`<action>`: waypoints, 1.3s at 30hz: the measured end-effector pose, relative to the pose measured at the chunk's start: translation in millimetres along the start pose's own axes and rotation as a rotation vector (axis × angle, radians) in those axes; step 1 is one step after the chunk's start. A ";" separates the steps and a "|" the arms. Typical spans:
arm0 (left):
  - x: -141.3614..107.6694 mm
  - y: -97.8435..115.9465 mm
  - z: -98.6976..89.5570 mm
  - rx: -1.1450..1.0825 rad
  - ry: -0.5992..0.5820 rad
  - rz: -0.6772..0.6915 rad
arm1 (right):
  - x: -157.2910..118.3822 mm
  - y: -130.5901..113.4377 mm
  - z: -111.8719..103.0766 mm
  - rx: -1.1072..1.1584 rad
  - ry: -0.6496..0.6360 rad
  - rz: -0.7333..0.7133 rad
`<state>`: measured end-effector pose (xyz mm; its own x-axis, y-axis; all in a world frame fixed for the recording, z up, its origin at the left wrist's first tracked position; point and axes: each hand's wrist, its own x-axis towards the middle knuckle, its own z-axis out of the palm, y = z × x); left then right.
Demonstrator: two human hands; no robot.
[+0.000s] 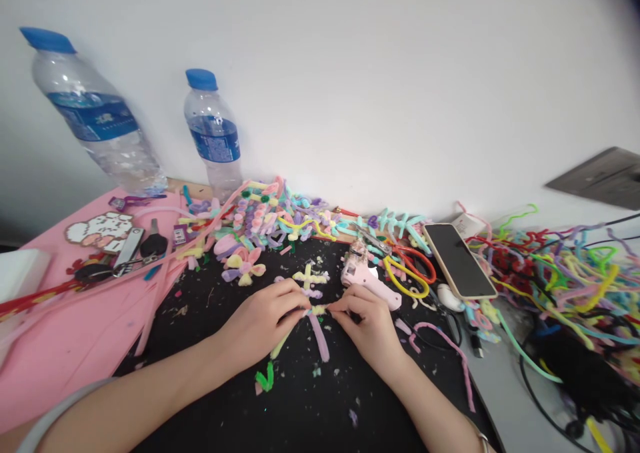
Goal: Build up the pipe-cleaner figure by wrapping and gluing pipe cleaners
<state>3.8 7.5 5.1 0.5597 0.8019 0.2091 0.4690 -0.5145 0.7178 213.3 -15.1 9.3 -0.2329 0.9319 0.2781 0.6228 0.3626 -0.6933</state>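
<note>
My left hand and my right hand meet over the black mat, fingertips pinched at either end of a short yellow pipe cleaner piece. A lilac pipe cleaner strip lies just below it, pointing toward me. Part of a yellow strip shows under my left hand. Just beyond my fingers lie a yellow cross-shaped pipe cleaner piece and a lilac one. A pink glue gun rests right behind my right hand. A bent green piece is nearer to me.
Two water bottles stand against the wall. A pile of fuzzy pipe cleaner shapes lines the back. Scissors with red and yellow handles, a phone and a tangle of pipe cleaners are on the right. Pink board covers the left.
</note>
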 end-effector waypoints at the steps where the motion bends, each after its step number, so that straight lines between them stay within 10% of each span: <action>1: 0.1 0.1 0.1 -0.001 0.000 -0.001 | -0.1 0.2 0.5 -0.004 -0.001 -0.007; 15: -1.7 -1.5 -1.8 -0.028 0.007 -0.025 | -2.6 0.4 1.5 -0.033 0.012 -0.020; 39: 2.8 -3.7 -23.0 -0.184 0.362 -0.180 | -7.3 -0.1 -7.0 0.052 0.222 0.048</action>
<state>-12.1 18.6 18.3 0.1889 0.9454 0.2655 0.3893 -0.3203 0.8636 220.2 -22.0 12.0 -0.0308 0.9247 0.3794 0.5883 0.3237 -0.7410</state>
